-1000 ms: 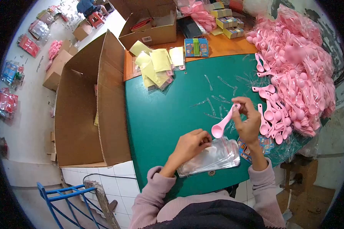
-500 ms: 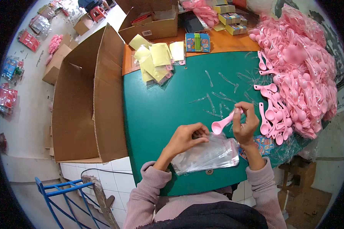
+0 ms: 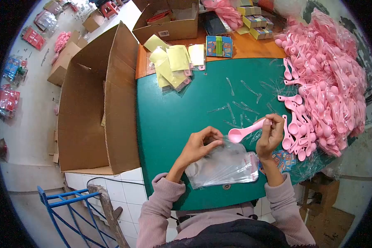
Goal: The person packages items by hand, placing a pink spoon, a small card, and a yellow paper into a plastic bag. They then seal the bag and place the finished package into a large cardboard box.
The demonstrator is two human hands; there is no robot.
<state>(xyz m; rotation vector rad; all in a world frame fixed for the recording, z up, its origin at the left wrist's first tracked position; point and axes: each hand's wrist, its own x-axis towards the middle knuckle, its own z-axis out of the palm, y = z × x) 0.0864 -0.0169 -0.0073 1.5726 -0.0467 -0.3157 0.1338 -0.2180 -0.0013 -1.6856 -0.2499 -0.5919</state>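
The right hand has its grip clamped on the handle end of a pink spoon, thumb pressed against the fingers. The spoon is smooth and pale pink, its round bowl facing up and pointing toward the left hand; it is held over the green surface, near the far edge of a stack of clear bags. The right forearm reaches up, fingers curled inward. The left hand arches over the bags, thumb below the fingers; whether that grip pinches any plastic, I cannot tell. Clear film blurs beside the bowl, and fingers cover the handle's tip.
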